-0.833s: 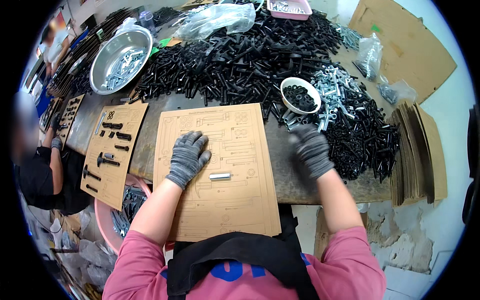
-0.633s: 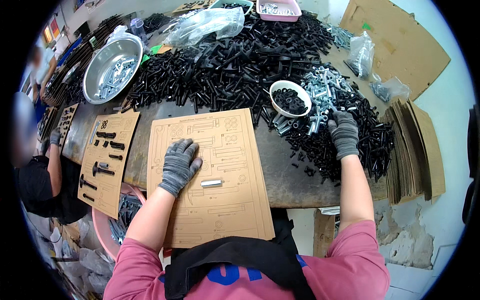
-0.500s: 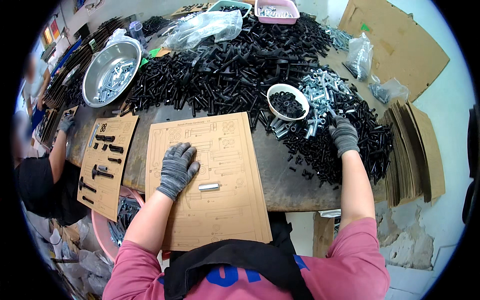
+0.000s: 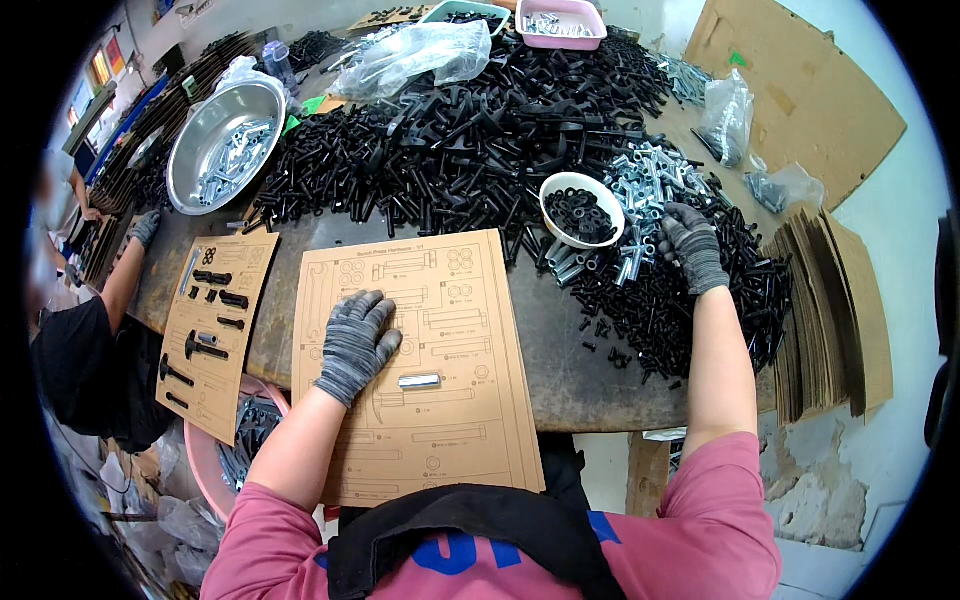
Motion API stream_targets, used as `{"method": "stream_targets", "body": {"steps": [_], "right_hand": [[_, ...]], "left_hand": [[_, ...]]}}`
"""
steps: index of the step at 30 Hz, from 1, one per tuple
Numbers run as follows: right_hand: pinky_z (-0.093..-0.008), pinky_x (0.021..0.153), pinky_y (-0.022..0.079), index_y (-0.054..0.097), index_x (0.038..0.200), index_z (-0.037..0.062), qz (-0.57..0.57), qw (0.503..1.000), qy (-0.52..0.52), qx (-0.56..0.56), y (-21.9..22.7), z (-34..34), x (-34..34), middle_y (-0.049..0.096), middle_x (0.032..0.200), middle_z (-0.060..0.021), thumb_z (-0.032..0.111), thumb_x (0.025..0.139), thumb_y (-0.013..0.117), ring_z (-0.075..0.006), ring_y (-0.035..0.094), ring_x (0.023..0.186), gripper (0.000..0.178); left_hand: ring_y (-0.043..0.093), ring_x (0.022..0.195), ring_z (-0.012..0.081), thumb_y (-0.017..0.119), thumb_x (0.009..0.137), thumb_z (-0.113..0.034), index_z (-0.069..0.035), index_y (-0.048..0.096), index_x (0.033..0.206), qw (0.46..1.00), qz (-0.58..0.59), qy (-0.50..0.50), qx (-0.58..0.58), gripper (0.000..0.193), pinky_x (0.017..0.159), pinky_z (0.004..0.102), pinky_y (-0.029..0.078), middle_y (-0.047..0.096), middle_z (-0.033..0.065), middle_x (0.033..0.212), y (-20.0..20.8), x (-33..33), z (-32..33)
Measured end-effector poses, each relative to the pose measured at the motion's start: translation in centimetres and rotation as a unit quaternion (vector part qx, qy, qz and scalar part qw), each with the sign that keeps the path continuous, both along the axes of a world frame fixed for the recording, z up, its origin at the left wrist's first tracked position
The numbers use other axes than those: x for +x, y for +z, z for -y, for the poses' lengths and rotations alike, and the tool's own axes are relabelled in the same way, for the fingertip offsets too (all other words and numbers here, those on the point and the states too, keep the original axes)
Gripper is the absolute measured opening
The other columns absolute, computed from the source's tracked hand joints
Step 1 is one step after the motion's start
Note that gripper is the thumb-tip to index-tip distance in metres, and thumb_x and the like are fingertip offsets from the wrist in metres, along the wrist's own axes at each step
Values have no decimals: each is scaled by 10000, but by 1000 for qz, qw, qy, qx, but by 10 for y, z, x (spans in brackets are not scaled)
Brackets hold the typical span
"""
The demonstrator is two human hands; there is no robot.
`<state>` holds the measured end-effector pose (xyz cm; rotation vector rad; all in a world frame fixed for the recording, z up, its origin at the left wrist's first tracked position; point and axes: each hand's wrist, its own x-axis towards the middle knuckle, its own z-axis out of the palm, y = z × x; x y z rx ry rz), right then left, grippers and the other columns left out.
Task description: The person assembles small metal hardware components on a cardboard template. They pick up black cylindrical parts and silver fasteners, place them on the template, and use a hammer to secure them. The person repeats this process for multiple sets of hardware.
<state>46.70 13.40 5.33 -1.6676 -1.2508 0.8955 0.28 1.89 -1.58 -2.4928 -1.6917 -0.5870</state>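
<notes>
My left hand (image 4: 358, 345), in a grey knit glove, lies flat with fingers spread on a printed cardboard sheet (image 4: 480, 400). The sheet shows outlines of bolts, nuts and a wrench. One silver metal sleeve (image 4: 419, 381) rests on it, just right of my left hand. My right hand (image 4: 692, 250), gloved the same way, is at the heap of silver sleeves (image 4: 640, 180) where it meets the small black bolts (image 4: 670, 320). Its fingers are bent in among the pieces, and whatever they hold is hidden. A white bowl of black nuts (image 4: 582, 211) stands left of it.
A large black bolt heap (image 4: 450, 140) covers the table's back. A steel basin (image 4: 226, 150) holds silver sleeves. At left, a filled cardboard sheet (image 4: 215, 330) lies near a co-worker's gloved hand (image 4: 146, 228). Stacked cardboard (image 4: 830, 310) stands at right; a pink tub (image 4: 210, 465) is below.
My right hand has moved a little farther away, deeper toward the silver sleeves. My left hand stays on the sheet. The co-worker's gloved hand has shifted slightly farther away.
</notes>
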Motion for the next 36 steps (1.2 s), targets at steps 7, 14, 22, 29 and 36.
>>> {"method": "stream_targets", "body": {"steps": [7, 14, 22, 29, 36], "right_hand": [[-385, 753, 433, 592, 925, 95, 375, 899, -27, 223, -17, -16, 0, 573, 887, -135, 197, 782, 582, -294, 548, 839, 176], [-367, 650, 467, 586, 873, 104, 512, 802, 161, 262, 22, 23, -66, 594, 842, -109, 164, 758, 582, -279, 577, 748, 131], [-391, 706, 485, 538, 1091, 184, 637, 715, 263, -118, -23, 21, -77, 584, 948, -96, 223, 808, 509, -275, 595, 831, 287], [-378, 635, 498, 607, 969, 204, 754, 598, 273, -21, -38, 8, -84, 612, 898, -59, 164, 850, 434, -236, 609, 820, 214], [-397, 575, 486, 587, 885, 145, 686, 676, 260, 70, -9, 28, -58, 605, 749, -127, 155, 810, 470, -276, 611, 660, 140]], "left_hand": [[435, 1099, 302, 585, 739, -302, -43, 560, 1057, 1000, 5, -5, -14, 411, 974, 421, 286, 513, 144, 1134, -2, -2, -3], [433, 1100, 310, 585, 738, -298, -55, 553, 1071, 1000, 0, 12, -19, 414, 970, 425, 287, 510, 137, 1139, -4, -2, -1], [435, 1095, 302, 586, 736, -301, -55, 554, 1067, 1000, 2, 6, -16, 414, 974, 413, 285, 513, 135, 1143, -3, -2, -1], [437, 1090, 299, 582, 740, -305, -64, 556, 1065, 1000, 14, 3, -3, 405, 969, 411, 289, 514, 130, 1139, -5, -4, -1], [446, 1078, 314, 593, 731, -264, -50, 550, 1068, 1000, 14, 4, 1, 402, 946, 410, 318, 515, 140, 1136, -2, -2, 0]]}}
